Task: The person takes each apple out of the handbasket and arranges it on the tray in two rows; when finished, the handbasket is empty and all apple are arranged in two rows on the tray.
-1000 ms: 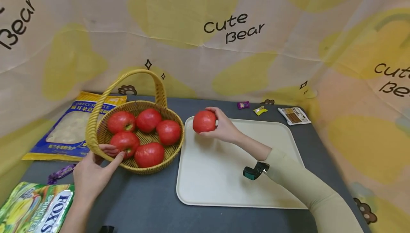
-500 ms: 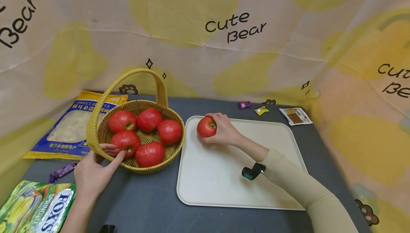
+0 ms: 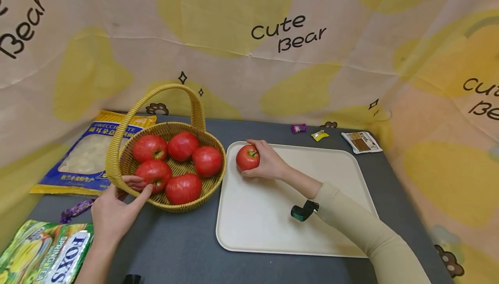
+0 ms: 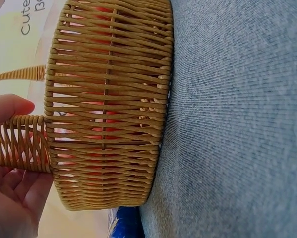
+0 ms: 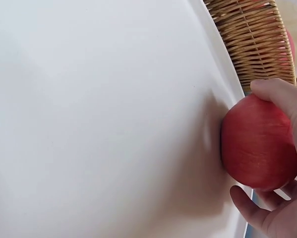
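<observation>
Head view: right grip (image 3: 270,162) holds an apple (image 3: 244,159), stem (image 3: 253,154) newly showing; left grip (image 3: 115,211) clasps basket handle (image 3: 114,161).

Yellow-blotched pale cloth backdrop (image 3: 234,76) behind and both sides, creased, "Cute Bear" lettering (image 3: 292,37), paw prints (image 3: 157,109); dark grey desk (image 3: 183,249).
</observation>
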Motion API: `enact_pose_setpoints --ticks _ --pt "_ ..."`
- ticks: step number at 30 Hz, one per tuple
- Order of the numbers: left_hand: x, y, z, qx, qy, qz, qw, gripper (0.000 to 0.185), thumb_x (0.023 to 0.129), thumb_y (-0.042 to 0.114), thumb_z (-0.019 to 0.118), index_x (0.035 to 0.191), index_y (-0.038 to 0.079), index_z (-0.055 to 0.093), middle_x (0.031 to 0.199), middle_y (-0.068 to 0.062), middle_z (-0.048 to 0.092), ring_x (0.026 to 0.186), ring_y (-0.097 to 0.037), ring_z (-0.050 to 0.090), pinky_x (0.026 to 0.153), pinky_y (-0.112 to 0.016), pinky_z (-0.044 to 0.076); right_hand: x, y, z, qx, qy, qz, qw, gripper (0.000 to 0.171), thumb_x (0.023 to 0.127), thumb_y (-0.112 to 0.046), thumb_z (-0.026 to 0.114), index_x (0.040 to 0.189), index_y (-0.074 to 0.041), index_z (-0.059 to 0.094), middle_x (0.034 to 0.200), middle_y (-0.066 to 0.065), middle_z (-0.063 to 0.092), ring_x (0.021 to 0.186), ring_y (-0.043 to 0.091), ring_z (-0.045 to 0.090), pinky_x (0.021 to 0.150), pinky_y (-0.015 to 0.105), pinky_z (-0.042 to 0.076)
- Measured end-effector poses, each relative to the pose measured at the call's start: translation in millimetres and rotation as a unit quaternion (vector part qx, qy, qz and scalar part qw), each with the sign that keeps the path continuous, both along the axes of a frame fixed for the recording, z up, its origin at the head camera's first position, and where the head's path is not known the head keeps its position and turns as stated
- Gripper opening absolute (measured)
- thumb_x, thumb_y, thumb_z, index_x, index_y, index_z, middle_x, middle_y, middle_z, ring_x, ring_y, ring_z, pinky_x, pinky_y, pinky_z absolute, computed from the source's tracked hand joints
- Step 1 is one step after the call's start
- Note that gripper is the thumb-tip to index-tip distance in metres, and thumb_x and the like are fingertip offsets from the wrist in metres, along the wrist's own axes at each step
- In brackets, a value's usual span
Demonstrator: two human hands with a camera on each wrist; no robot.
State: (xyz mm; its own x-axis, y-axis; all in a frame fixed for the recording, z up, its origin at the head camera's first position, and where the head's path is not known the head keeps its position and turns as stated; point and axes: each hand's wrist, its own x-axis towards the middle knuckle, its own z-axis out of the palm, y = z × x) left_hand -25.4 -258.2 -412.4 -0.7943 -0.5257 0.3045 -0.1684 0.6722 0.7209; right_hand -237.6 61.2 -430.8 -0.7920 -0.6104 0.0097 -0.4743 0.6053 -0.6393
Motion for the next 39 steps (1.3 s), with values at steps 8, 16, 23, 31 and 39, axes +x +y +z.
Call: enact_pose_setpoints --ticks 8,16,23,31,39 --pt "0.4 0.8 0.4 0.006 0.01 0.003 0.9999 0.027 0.077 0.026 0.083 0.096 0.015 0.069 0.083 0.003 0.068 0.075 0.015 0.049 0.07 -0.007 0.039 0.3 5.8 2.2 -0.011 -0.025 -0.016 1.0 0.092 0.07 -0.034 0.086 0.145 -0.012 0.037 0.136 0.007 0.047 0.121 0.022 0.048 0.089 0.04 0.052" --pt "-0.8 0.5 -0.7 -0.004 0.023 0.002 0.9997 0.026 0.076 0.024 0.084 0.095 0.014 0.069 0.081 0.004 0.068 0.074 0.017 0.048 0.069 -0.007 0.039 0.7 8.3 5.0 -0.003 -0.03 -0.012 0.999 0.086 0.073 -0.035 0.084 0.143 -0.011 0.041 0.136 0.01 0.047 0.122 0.026 0.048 0.09 0.042 0.051" --pt "-0.8 -0.1 -1.3 -0.004 0.023 0.0 0.9997 0.026 0.076 0.024 0.083 0.095 0.014 0.069 0.08 0.003 0.068 0.074 0.018 0.048 0.069 -0.007 0.039 -3.5 2.2 26.0 -0.042 0.025 0.016 0.999 0.062 0.08 -0.032 0.079 0.132 -0.008 0.057 0.129 0.007 0.055 0.118 0.027 0.051 0.091 0.042 0.05" --pt "-0.8 0.1 -0.7 -0.006 0.016 0.001 0.9998 0.026 0.076 0.025 0.083 0.095 0.014 0.069 0.082 0.001 0.069 0.074 0.019 0.047 0.068 -0.007 0.039 -4.1 -44.1 63.2 -0.079 0.027 0.168 0.982 0.033 0.087 -0.017 0.074 0.117 -0.005 0.066 0.115 0.008 0.065 0.106 0.026 0.06 0.085 0.033 0.054" --pt "-1.3 0.6 -1.8 -0.005 0.023 0.003 0.9997 0.026 0.075 0.025 0.084 0.094 0.016 0.07 0.079 0.006 0.069 0.072 0.019 0.048 0.068 -0.007 0.04 1.7 -91.6 67.1 0.089 0.096 0.267 0.955 0.055 0.085 -0.032 0.074 0.131 -0.007 0.056 0.127 0.005 0.058 0.114 0.018 0.051 0.095 0.026 0.042"
